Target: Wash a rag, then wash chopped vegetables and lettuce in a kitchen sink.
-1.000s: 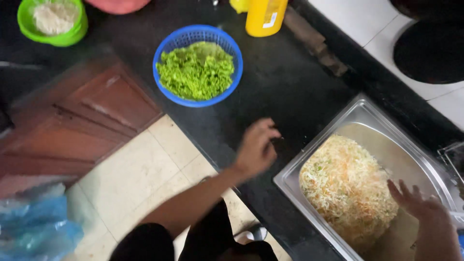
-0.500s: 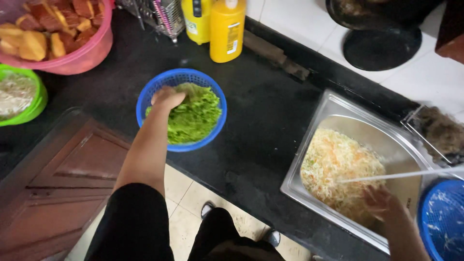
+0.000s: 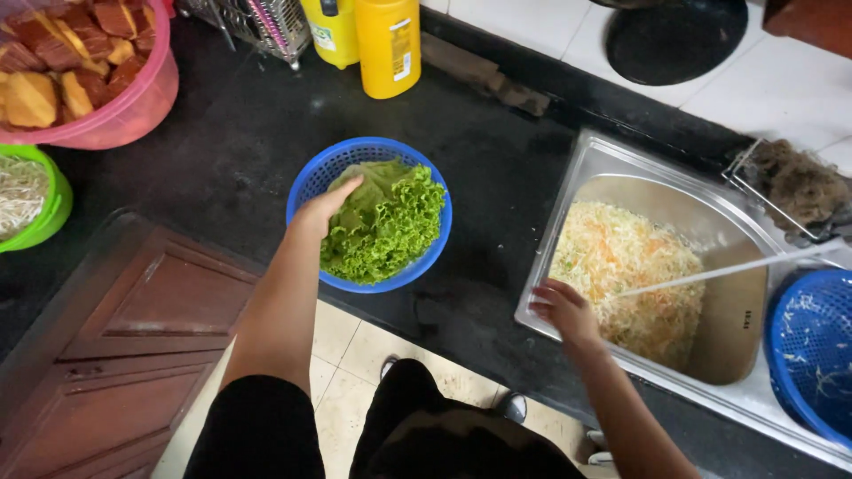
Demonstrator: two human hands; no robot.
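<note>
Two bare hands are seen from above over a black table. The left hand is laid inside a round blue basket, its fingers stretched flat and loosely open upon the green lettuce leaves heaped there; nothing is seen to be closed in its grip, though the underside of the fingers is hidden. The basket is set on the table near its front edge.

The right hand is placed at the near left corner of a steel tray, which is filled with shredded pale and orange vegetables. The fingers are bent over the tray's rim and touch the edge of the shreds; whether anything is pinched in that grip cannot be told. A thin pale rod is laid across the tray toward the right.

Further off, a pink bowl of brown and yellow chunks is set at the far left, with a green bowl of pale sprouts just below it. Two yellow bottles are stood behind the blue basket. A second blue basket is seen at the right edge, beside the tray.
</note>
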